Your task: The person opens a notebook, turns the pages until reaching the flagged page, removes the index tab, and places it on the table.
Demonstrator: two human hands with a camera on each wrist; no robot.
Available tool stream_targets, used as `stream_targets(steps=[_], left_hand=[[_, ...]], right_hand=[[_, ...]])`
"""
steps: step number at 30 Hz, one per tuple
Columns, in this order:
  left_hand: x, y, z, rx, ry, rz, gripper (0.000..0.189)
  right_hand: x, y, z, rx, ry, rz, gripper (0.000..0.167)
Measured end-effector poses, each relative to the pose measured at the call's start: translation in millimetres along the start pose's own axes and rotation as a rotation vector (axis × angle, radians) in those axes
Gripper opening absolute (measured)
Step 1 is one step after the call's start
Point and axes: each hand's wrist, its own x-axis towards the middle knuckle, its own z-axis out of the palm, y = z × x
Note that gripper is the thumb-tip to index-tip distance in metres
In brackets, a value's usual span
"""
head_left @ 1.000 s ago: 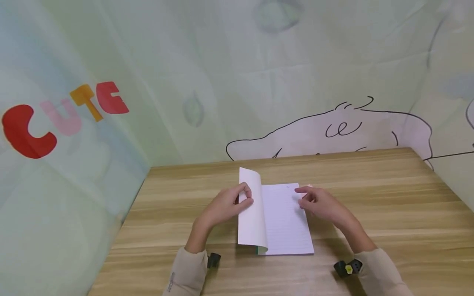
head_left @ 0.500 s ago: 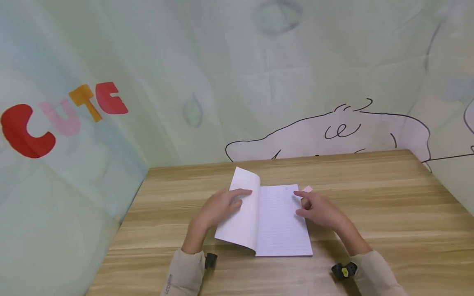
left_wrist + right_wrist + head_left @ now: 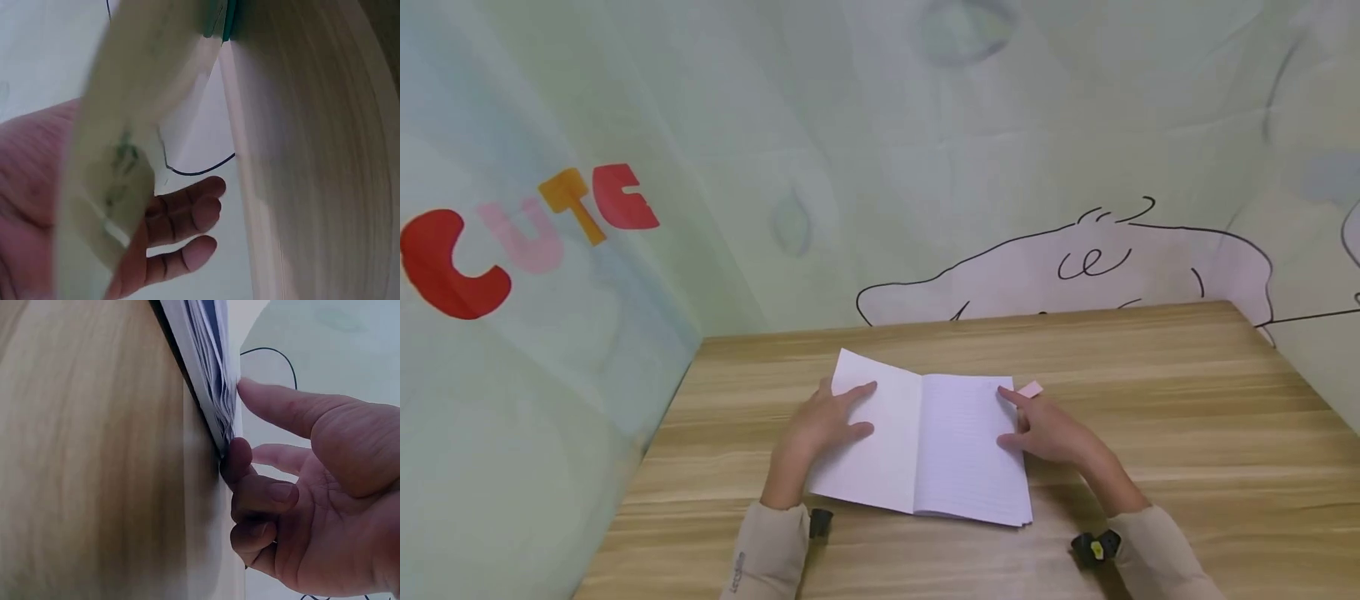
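Observation:
An open notebook [image 3: 955,450] lies on the wooden table, its ruled right page facing up. The plain white left leaf [image 3: 876,467] is raised at its outer side. My left hand [image 3: 816,425] grips this leaf, thumb and index finger on its white face; other fingers [image 3: 187,215] stretch out behind it in the left wrist view. Blurred green marks show on the leaf there. My right hand [image 3: 1048,429] holds the notebook's right edge, thumb and index finger on the page. In the right wrist view, its other fingers [image 3: 259,494] curl beside the stacked page edges.
A small pale pink piece [image 3: 1031,389] shows beyond the right hand, by the notebook's upper right corner. The wooden table [image 3: 1187,400] meets a printed cloth backdrop [image 3: 850,167] at its far edge. Black wrist devices [image 3: 1093,547] sit at both sleeves.
The left leaf has swung from standing near the spine out to the left, laying the notebook wide open. My left hand has moved left with it. The right hand stays by the right edge.

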Motion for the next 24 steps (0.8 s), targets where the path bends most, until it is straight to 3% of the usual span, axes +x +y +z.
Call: stream_targets(steps=[5, 13, 24], left_hand=[[-1.6, -1.1, 1.5, 0.038, -0.051, -0.047, 0.067], [-3.7, -2.6, 1.7, 0.056, -0.187, -0.109, 0.075], [-0.9, -1.8, 7.5, 0.120, -0.187, -0.068, 0.073]], right_hand=[[-0.7, 0.1, 1.9, -0.042, -0.009, 0.010, 0.083], [-1.9, -0.5, 4.0, -0.075, -0.014, 0.031, 0.082], [-1.8, -0.9, 6.1, -0.085, -0.014, 0.090, 0.078]])
